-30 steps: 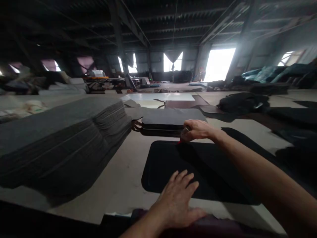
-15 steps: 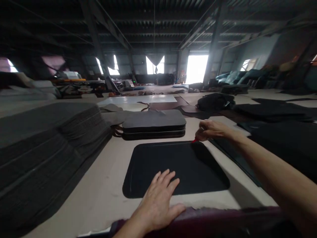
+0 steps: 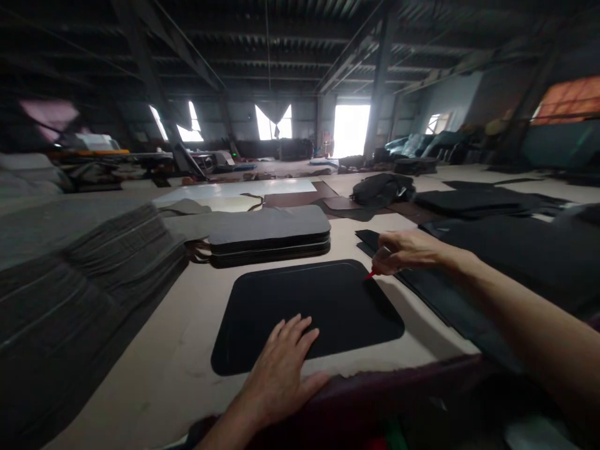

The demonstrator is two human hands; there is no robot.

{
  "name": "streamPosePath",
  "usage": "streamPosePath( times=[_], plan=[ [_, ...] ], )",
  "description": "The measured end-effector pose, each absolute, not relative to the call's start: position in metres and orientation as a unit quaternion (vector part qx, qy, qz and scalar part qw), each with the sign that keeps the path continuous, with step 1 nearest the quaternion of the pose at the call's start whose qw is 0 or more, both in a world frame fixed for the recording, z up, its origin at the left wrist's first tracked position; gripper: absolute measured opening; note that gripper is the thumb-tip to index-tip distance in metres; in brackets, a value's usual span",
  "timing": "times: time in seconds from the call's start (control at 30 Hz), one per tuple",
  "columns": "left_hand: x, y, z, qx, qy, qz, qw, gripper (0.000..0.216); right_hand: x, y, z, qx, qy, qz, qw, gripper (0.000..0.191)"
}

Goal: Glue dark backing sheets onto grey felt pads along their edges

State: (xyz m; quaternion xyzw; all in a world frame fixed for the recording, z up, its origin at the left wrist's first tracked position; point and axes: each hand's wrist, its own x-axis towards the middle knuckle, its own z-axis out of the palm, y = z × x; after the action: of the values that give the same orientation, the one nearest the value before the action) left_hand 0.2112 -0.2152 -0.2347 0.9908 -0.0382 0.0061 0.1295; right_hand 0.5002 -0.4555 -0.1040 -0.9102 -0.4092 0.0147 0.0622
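Observation:
A dark panel with rounded corners (image 3: 323,312) lies flat on the pale tabletop. My left hand (image 3: 285,356) rests palm down over its near edge, fingers spread and touching the surface. Closed in my right hand (image 3: 403,251) is a squeeze bottle with a red nozzle (image 3: 371,274), its body mostly hidden by the fingers. The nozzle points down at the panel's right edge, just below the far right corner. A thin pale line runs just inside the far edge and rounds that corner; a fainter one shows along the left side.
Behind the panel sits a stack of similar rounded pieces (image 3: 272,228). A tall pile of grey sheets (image 3: 107,269) fills the left side. Dark sheets (image 3: 506,256) lie to the right, with a black bundle (image 3: 382,189) farther back. The table's near edge runs below my left hand.
My right hand has moved the red nozzle from the panel's far edge around the corner to its right edge. My left hand stays on the panel. The camera view has turned rightward.

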Motion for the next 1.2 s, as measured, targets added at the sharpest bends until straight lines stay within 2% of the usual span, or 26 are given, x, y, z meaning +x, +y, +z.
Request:
streamPosePath(
  times=[0.37,0.5,0.67,0.8,0.9,1.07,1.2],
  plan=[
    [0.214,-0.215,-0.239,0.993,-0.043,0.023,0.104,0.068,0.427,-0.529,-0.110,-0.906,-0.404,0.046,0.121,0.021],
    [0.215,-0.214,-0.241,0.992,-0.054,0.041,0.106,0.067,0.402,-0.548,-0.115,-0.908,-0.377,0.067,0.167,0.028],
    [0.215,-0.214,-0.241,0.991,-0.058,0.042,0.109,0.066,0.393,-0.557,-0.132,-0.889,-0.350,0.119,0.270,0.037],
    [0.215,-0.214,-0.242,0.989,-0.054,0.060,0.126,0.064,0.391,-0.539,-0.139,-0.859,-0.366,0.160,0.321,0.036],
    [0.216,-0.215,-0.240,0.984,-0.058,0.070,0.154,0.060,0.390,-0.509,-0.135,-0.841,-0.422,0.155,0.300,0.033],
    [0.207,-0.189,-0.223,0.945,-0.058,0.122,0.297,0.040,0.389,-0.449,-0.128,-0.799,-0.544,0.112,0.232,0.026],
    [0.176,-0.136,-0.215,0.937,0.062,0.212,0.271,0.036,0.384,-0.407,-0.129,-0.767,-0.588,0.121,0.226,0.028]
  ],
)
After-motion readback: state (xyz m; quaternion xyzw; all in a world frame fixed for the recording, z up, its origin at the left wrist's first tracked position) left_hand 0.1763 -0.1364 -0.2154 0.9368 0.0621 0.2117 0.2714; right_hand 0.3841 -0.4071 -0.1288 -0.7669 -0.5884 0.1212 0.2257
